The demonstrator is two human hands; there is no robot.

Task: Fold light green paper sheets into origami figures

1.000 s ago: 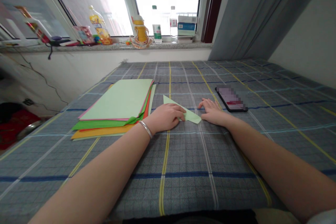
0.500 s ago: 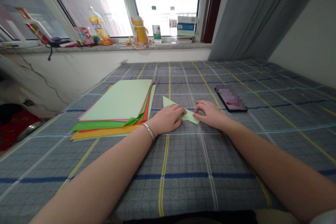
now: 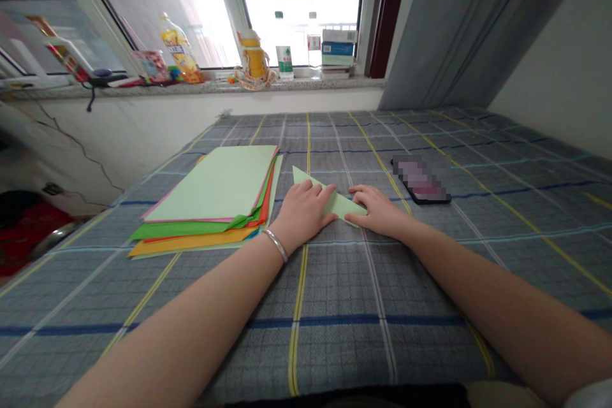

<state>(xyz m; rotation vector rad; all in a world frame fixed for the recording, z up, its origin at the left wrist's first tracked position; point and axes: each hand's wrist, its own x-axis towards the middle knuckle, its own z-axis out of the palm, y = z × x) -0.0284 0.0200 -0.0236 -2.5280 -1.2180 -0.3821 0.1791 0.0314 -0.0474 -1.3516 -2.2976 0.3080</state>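
A small pale green folded paper (image 3: 338,205) lies on the plaid cloth, with a pointed tip at its far left. My left hand (image 3: 306,209), with a silver bangle at the wrist, presses on its left part, thumb and forefinger on the paper and the other fingers curled. At the right end, my right hand (image 3: 377,209) grips the paper between thumb and fingers. Part of the paper is hidden under both hands. Left of my left hand lies a stack of coloured paper (image 3: 215,182), pale green on top, with pink, green, orange and other edges showing.
A phone (image 3: 421,180) with a blurred screen lies to the right on the plaid cloth (image 3: 335,293). Behind, a windowsill (image 3: 306,84) carries bottles, a yellow flask (image 3: 255,62) and boxes (image 3: 338,50). A grey curtain (image 3: 459,32) hangs at the back right.
My left hand has shifted slightly, with its fingers higher on the paper. The right end of the paper has turned up between my right thumb and fingers; the stack and phone stay put.
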